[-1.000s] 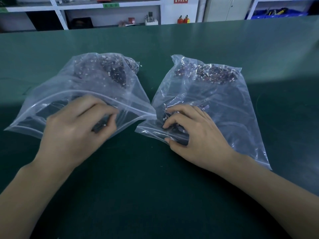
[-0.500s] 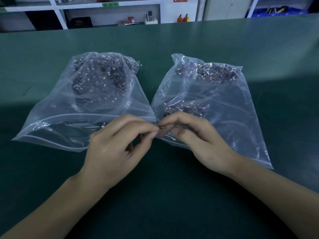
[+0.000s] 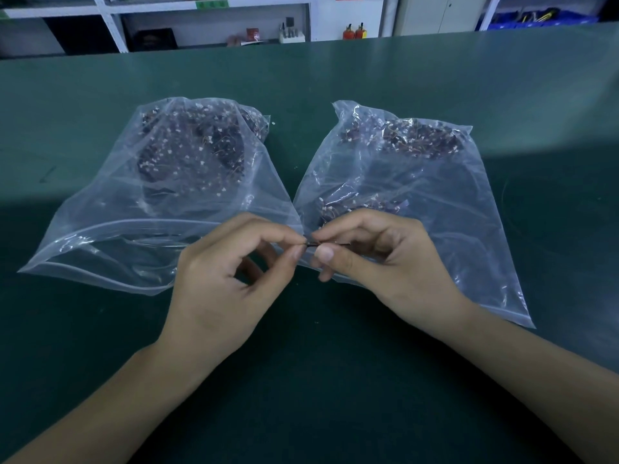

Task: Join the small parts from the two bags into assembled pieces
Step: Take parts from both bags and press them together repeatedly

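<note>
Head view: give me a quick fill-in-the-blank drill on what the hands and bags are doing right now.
1. Both hands meet in front of the ____ clear bags.
2. The left hand and right hand each ____ one end of the small part.
3. The left bag and right bag lie on a ____ table.

Missing words: two; pinch; green

bags: 2 clear, L (image 3: 160, 209) & R (image 3: 418, 195), mouths open, flat | small dark part (image 3: 312, 243): pinched btwn both hands

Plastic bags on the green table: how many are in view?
2. The left bag lies before the left hand, the right bag beside it, partly under the right hand. None seems hidden.
</note>
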`<state>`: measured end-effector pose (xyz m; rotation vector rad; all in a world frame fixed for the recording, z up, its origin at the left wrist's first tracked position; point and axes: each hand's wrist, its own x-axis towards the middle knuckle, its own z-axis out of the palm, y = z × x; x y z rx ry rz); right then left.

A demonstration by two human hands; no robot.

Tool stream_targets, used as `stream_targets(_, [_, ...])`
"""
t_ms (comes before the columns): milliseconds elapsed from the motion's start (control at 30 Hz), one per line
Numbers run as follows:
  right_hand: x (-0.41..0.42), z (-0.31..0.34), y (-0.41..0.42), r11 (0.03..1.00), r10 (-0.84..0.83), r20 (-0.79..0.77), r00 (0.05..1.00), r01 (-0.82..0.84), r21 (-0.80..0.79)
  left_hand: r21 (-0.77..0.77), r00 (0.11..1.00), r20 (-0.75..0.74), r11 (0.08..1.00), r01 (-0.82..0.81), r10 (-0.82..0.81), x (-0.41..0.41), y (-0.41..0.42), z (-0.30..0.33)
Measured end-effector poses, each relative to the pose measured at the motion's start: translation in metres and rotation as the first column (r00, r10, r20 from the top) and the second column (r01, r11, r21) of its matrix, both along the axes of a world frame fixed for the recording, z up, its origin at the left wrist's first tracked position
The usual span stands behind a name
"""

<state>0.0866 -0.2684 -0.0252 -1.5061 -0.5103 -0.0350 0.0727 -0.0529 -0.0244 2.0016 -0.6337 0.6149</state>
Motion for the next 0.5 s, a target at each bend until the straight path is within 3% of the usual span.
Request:
stream_targets(200, [0.0017,0.0027,-0.0004,0.999,-0.012,-0.053,0.999,0.015,0.042,0.071,0.990,0.142,0.997,-0.026,0.015,0.0024,0.0043,-0.0002])
stream_targets(367, [-0.0010,0.0018,-0.0007,1.000,-0.011,0.014,1.000,0.011,-0.022,0.028,0.999,0.050,0.999,-0.018,0.017,-0.0005,0.0015,-0.0004])
stream_targets(500, [-0.0025,-0.0009,-0.0004,0.994,-0.018,0.074,0.997,0.025,-0.107,0.131,1.000,0.003,0.991,-0.026,0.026,0.0021,0.0038,-0.0014])
